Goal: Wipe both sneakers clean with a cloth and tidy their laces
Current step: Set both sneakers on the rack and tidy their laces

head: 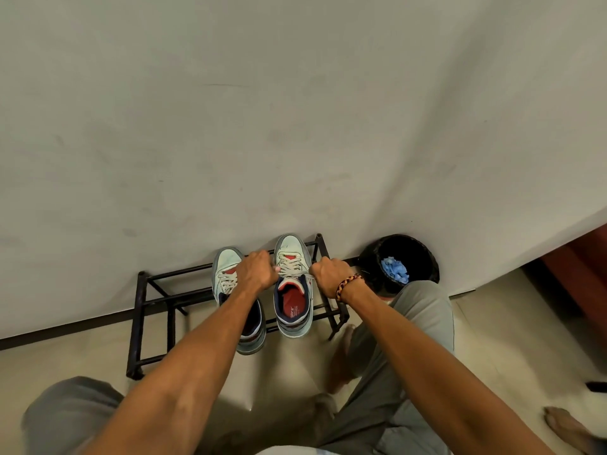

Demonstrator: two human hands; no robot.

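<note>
Two pale grey sneakers with red and navy trim stand side by side on a black metal shoe rack (141,310), toes toward the wall. My left hand (258,270) and my right hand (330,274) sit on either side of the right sneaker (292,310), each gripping an end of its off-white laces (290,266) and holding them out sideways. My left forearm crosses over the left sneaker (226,267) and hides its heel part. A crumpled blue cloth (395,270) lies inside a black bucket (423,257) to the right of the rack.
The rack stands against a plain light wall on a pale tiled floor. My knees in grey trousers (423,310) and bare feet (341,359) are close below the rack. A dark object (596,386) lies at the right edge.
</note>
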